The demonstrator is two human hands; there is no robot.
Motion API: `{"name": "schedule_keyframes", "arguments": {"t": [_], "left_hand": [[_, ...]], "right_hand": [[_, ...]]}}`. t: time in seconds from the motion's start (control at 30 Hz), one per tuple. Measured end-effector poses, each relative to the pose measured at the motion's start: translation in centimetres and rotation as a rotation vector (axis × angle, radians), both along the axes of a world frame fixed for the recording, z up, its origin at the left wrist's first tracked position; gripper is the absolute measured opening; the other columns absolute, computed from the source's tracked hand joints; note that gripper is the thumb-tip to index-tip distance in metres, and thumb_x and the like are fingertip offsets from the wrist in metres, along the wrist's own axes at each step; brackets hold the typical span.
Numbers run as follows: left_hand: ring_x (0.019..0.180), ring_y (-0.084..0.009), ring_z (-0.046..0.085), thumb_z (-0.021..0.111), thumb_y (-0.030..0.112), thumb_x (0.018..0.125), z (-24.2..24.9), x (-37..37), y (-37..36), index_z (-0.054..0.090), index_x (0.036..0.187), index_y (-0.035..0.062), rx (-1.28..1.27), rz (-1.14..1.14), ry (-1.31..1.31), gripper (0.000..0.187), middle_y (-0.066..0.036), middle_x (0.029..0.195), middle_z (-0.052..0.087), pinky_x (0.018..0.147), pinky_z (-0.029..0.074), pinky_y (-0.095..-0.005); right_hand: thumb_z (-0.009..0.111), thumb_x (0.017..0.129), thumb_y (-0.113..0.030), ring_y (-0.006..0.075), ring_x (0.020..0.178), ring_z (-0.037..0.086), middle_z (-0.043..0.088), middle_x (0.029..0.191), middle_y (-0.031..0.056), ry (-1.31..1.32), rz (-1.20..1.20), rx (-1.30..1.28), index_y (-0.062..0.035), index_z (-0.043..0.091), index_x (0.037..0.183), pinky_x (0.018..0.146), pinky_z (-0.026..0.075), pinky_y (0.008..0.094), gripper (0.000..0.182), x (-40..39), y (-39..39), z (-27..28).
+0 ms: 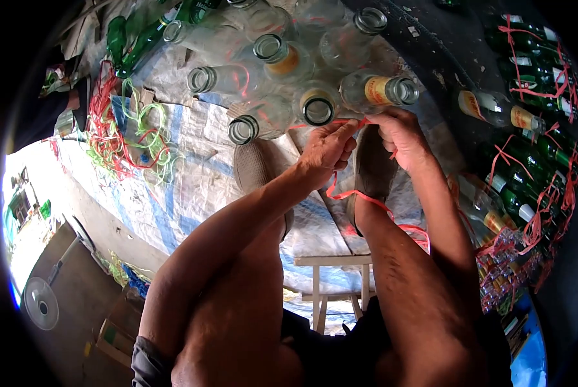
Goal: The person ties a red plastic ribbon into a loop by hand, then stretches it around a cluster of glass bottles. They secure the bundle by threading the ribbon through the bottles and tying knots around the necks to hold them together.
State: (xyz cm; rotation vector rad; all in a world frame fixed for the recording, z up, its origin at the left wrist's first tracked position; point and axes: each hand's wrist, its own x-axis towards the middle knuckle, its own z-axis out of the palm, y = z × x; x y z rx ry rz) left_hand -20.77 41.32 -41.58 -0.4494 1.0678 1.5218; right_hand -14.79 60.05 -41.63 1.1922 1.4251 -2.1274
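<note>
Several clear glass bottles (273,116) stand in a close cluster in front of me, their open mouths pointing up and outward. Some carry orange-yellow labels, such as the bottle (376,90) nearest my right hand. A red plastic string (350,193) runs along the near side of the cluster. My left hand (331,149) is closed with the string pinched in its fingers. Close beside it, my right hand (402,137) is also closed on the string, just under the labelled bottle's neck. A loose length trails down over my right ankle.
White-and-blue sheeting (192,161) covers the ground. Tangled red and green string (134,132) lies at left, with green bottles (137,45) behind it. String-tied green bottles (527,161) are stacked at right. A small wooden stool (333,260) stands between my legs. A fan (41,303) is at lower left.
</note>
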Motion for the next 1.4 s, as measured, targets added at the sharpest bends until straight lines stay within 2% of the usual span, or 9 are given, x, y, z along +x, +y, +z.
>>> {"name": "schedule_keyframes", "arguments": {"t": [0.1,0.23,0.4,0.6,0.7,0.9,1.03,1.1,1.4], "left_hand": [[0.05,-0.0056,0.026,0.054,0.039,0.108,0.3,-0.3,0.6,0.048,0.082,0.0174,-0.041,-0.001,-0.032,0.034,0.008,0.062,0.035,0.046,0.019,-0.0269],[0.049,-0.0054,0.027,0.056,0.038,0.107,0.3,-0.3,0.8,0.059,0.095,0.0172,-0.038,0.001,-0.007,0.024,0.007,0.063,0.036,0.045,0.02,-0.0266],[0.052,-0.0083,0.042,0.063,0.043,0.104,-0.7,0.3,1.1,0.069,0.109,0.0117,-0.031,0.035,0.047,0.032,0.001,0.07,0.053,0.044,0.029,-0.026],[0.053,-0.0098,0.046,0.067,0.046,0.101,0.3,0.0,1.0,0.066,0.082,0.0104,-0.097,0.014,0.119,0.04,0.001,0.068,0.053,0.045,0.031,-0.028],[0.054,-0.0106,0.048,0.068,0.047,0.1,0.6,0.0,0.5,0.066,0.08,0.0079,-0.041,0.021,0.165,0.044,0.0,0.069,0.055,0.046,0.033,-0.0287],[0.061,-0.0129,0.052,0.066,0.051,0.1,2.0,-1.2,0.5,0.072,0.098,0.0039,-0.221,-0.142,0.24,0.048,-0.002,0.079,0.063,0.051,0.042,-0.0317],[0.059,-0.0111,0.048,0.06,0.038,0.102,1.5,-1.2,0.3,0.068,0.112,0.0039,-0.103,-0.238,0.51,0.037,0.0,0.075,0.055,0.048,0.037,-0.0293],[0.059,-0.0096,0.045,0.056,0.036,0.103,0.8,-1.7,-0.2,0.064,0.116,0.003,-0.093,-0.368,0.273,0.036,0.001,0.076,0.052,0.048,0.035,-0.0277],[0.055,-0.0076,0.039,0.053,0.03,0.103,3.0,-2.4,0.1,0.061,0.109,0.0084,-0.193,-0.494,0.24,0.024,-0.002,0.078,0.055,0.045,0.026,-0.0266]], "right_hand": [[0.075,0.087,-0.02,0.0023,0.045,0.029,0.04,0.058,-0.0096,-0.001,-0.012,-0.019,-0.0085,0.071,0.081,0.043,0.018,0.0251,0.013,0.1,0.4,-0.3],[0.075,0.087,-0.021,0.0031,0.042,0.029,0.039,0.056,-0.0096,-0.02,-0.033,-0.012,-0.0113,0.066,0.081,0.042,0.017,0.0256,0.014,-0.1,0.6,-0.6],[0.072,0.091,-0.018,0.0026,0.041,0.029,0.037,0.055,-0.0104,0.003,-0.056,-0.003,-0.0183,0.052,0.07,0.04,0.017,0.0246,0.028,0.0,1.3,-1.3],[0.07,0.091,-0.014,0.0026,0.042,0.029,0.036,0.057,-0.0109,0.004,-0.063,0.011,-0.0173,0.053,0.076,0.04,0.018,0.0229,0.022,0.0,1.4,-1.4],[0.071,0.09,-0.016,0.0027,0.042,0.028,0.035,0.057,-0.011,-0.008,-0.034,0.024,-0.0176,0.053,0.077,0.039,0.018,0.023,0.022,-0.1,1.3,-1.1],[0.072,0.089,-0.018,0.0038,0.042,0.03,0.037,0.056,-0.0096,0.013,-0.063,0.037,-0.018,0.052,0.073,0.039,0.021,0.0242,0.026,0.3,1.5,-2.0],[0.073,0.089,-0.022,0.0046,0.042,0.034,0.038,0.055,-0.009,0.001,-0.064,0.059,-0.017,0.054,0.071,0.04,0.023,0.0259,0.027,0.1,0.8,-1.1],[0.074,0.088,-0.025,0.0056,0.042,0.034,0.038,0.053,-0.0081,0.021,-0.047,0.025,-0.0173,0.053,0.067,0.041,0.022,0.0272,0.031,0.1,1.0,-1.1],[0.074,0.089,-0.02,0.004,0.043,0.034,0.04,0.056,-0.009,0.031,-0.083,-0.033,-0.0091,0.068,0.083,0.041,0.022,0.0264,0.014,-0.1,0.7,-0.2]]}}
